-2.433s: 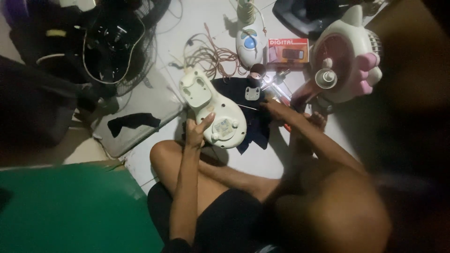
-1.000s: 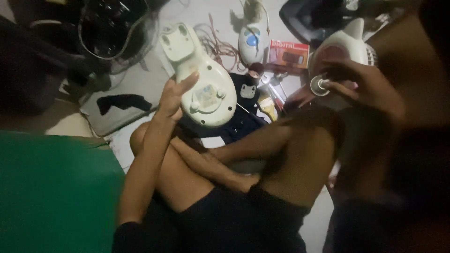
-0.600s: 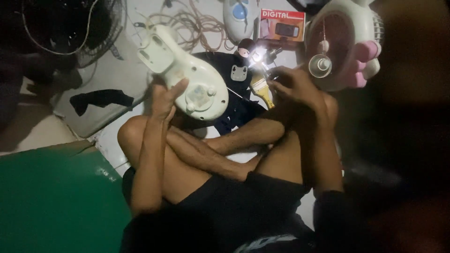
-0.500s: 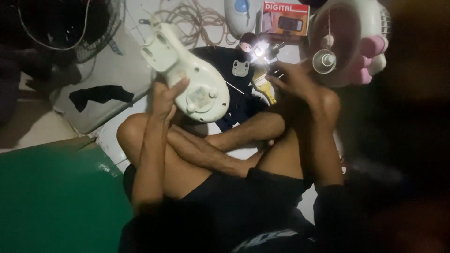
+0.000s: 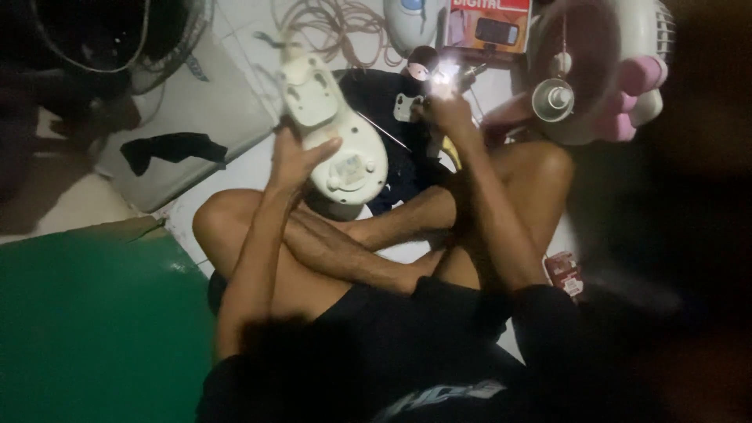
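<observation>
Sitting cross-legged on the floor, the person is gripping a white plastic fan base (image 5: 333, 129) in the left hand (image 5: 294, 160), fingers clamped on its edge and holding it tilted above the knees. The right hand (image 5: 450, 117) is reaching forward over a dark cloth (image 5: 384, 102), where a small bright light (image 5: 442, 74) is glaring; whether those fingers are closed on anything I cannot tell, as the glare is hiding them.

The base is being held by one edge only, so it is likely to twist or slip down onto the legs. The dim room and the glare are making any small part on the cloth easy to lose.

Lying around are a pink and white fan housing (image 5: 595, 70) at the right, tangled reddish wire (image 5: 329, 23) beyond the cloth, a red box (image 5: 489, 23), a thin metal rod (image 5: 384, 129) and a wire fan guard (image 5: 94, 39) at far left. The crossed legs are crowding the working space.
</observation>
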